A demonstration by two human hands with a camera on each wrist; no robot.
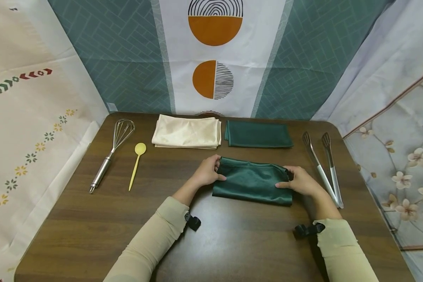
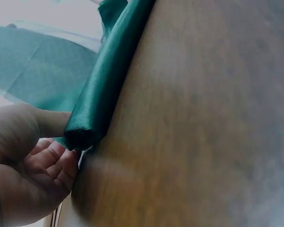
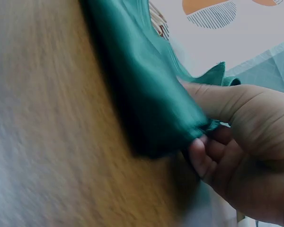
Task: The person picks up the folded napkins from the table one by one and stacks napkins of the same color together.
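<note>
A folded dark green satin cloth (image 1: 252, 182) lies in front of the person near the middle of the table. At its left end the left hand (image 1: 208, 171) pinches the edge, thumb on top and fingers beneath. The right hand (image 1: 300, 181) grips the opposite end in the same way. In the left wrist view the cloth (image 2: 102, 80) shows a rounded fold beside the thumb of the left hand (image 2: 33, 165). The right wrist view shows the right hand (image 3: 246, 146) holding the cloth's corner (image 3: 151, 94), with a loose edge standing up behind the thumb.
Behind lie a folded cream cloth (image 1: 187, 132) and another folded green cloth (image 1: 259, 134). A whisk (image 1: 107, 158) and a yellow spoon (image 1: 137, 164) are on the left. Metal tongs (image 1: 326, 170) lie close to the right hand. The brown table (image 1: 91, 235) meets a patterned backdrop.
</note>
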